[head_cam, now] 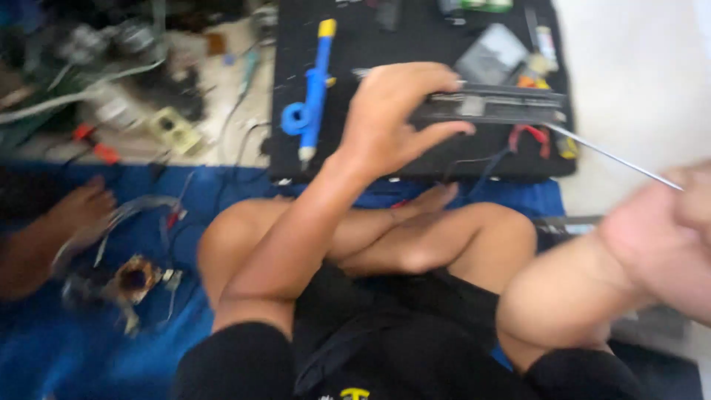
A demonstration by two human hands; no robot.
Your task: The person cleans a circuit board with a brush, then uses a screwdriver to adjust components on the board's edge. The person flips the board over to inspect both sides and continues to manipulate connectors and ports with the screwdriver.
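My left hand [392, 118] reaches forward over my crossed legs and grips the left end of a long black device [503, 104] lying on a black work mat [296, 155]. A thin metal rod [615, 157] runs from the device's right end down toward my right hand [666, 237]. That hand is blurred at the right edge, and its fingers close on the rod's tip.
A blue desoldering pump [315, 89] lies on the mat left of my hand. Red clips and wires [529, 137] sit under the device. A copper coil part [137, 278] rests on the blue floor cloth [89, 348]. Another person's limb [74, 215] is at the left. Cluttered parts and cables [111, 67] fill the far left.
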